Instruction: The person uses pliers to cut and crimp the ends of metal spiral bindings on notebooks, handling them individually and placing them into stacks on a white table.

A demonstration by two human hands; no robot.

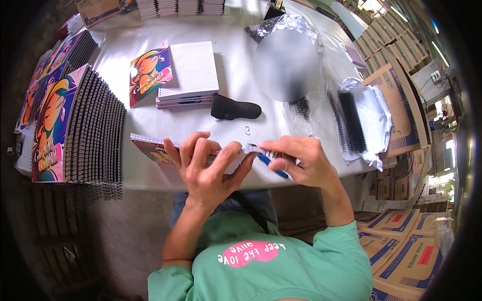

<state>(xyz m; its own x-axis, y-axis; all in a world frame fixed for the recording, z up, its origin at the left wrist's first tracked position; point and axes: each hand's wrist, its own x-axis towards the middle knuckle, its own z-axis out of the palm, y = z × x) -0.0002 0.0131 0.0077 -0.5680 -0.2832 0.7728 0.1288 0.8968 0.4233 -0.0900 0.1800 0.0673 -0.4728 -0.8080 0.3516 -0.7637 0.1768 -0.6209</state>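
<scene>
1. At the near edge of the table (150, 45), the left hand (206, 168) grips a notebook (150, 148), fingers clenched over its binding edge.
2. The right hand (301, 160) pinches the same edge, with a blue-handled tool (273, 168) tucked beneath it; whether a wire coil is already threaded cannot be told.
3. Done, by appearance: a long row of spiral-bound notebooks (93, 130) stands along the left side.
4. Outstanding, by appearance: a stack of unbound pages (191, 75) with a loose cover (149, 72) lies mid-table, and black binding coils (351, 120) rest on plastic wrap to the right.
5. Judgement: work is well under way, with several units left.
</scene>
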